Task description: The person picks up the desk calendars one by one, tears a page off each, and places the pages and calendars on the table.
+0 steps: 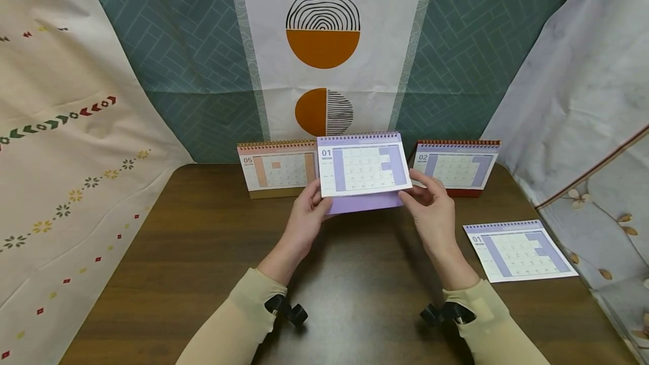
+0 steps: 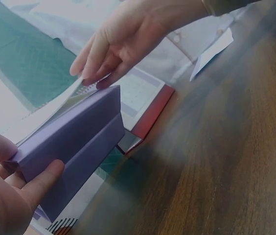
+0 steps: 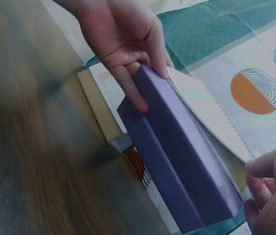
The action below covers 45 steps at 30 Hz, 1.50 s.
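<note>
A purple spiral desk calendar (image 1: 362,165), its page marked 01, is held up off the table between both hands. At its lower left corner my left hand (image 1: 306,216) grips the purple stand, thumb at the front. In the left wrist view, fingers reach under the folded purple base (image 2: 74,129). My right hand (image 1: 436,216) pinches the lower right corner of the pages. Those white pages (image 3: 206,110) bow away from the base in the right wrist view.
Behind on the brown table (image 1: 203,275) stand a gold-based calendar (image 1: 279,170) marked 05, at left, and a red-based calendar (image 1: 451,168) marked 02, at right. A loose calendar sheet (image 1: 519,252) marked 01 lies flat at the right. Patterned cloths (image 1: 192,32) hang around the table.
</note>
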{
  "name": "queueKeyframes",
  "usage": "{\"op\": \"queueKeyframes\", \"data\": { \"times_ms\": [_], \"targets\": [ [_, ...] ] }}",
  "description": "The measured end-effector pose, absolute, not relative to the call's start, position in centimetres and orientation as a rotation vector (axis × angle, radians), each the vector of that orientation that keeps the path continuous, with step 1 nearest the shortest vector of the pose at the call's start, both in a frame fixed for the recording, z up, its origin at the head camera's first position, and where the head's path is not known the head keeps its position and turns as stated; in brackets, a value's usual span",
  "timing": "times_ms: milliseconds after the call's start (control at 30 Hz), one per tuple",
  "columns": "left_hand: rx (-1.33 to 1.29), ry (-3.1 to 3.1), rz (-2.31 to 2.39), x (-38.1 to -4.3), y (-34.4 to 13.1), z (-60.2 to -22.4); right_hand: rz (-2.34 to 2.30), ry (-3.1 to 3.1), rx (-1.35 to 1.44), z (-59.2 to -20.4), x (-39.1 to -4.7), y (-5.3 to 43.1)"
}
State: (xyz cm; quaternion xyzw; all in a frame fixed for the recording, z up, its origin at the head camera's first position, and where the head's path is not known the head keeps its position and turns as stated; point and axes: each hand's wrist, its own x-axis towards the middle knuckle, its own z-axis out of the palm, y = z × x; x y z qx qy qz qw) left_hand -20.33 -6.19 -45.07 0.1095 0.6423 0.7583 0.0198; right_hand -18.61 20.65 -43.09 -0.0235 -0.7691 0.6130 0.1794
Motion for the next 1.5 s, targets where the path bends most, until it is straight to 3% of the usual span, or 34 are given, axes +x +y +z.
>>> {"op": "queueKeyframes", "data": {
  "times_ms": [1500],
  "targets": [
    [0.328, 1.954, 2.328, -20.0, -5.8, -45.2, 1.333, -2.173, 0.063, -44.9, -19.1, 20.6]
  ]
}}
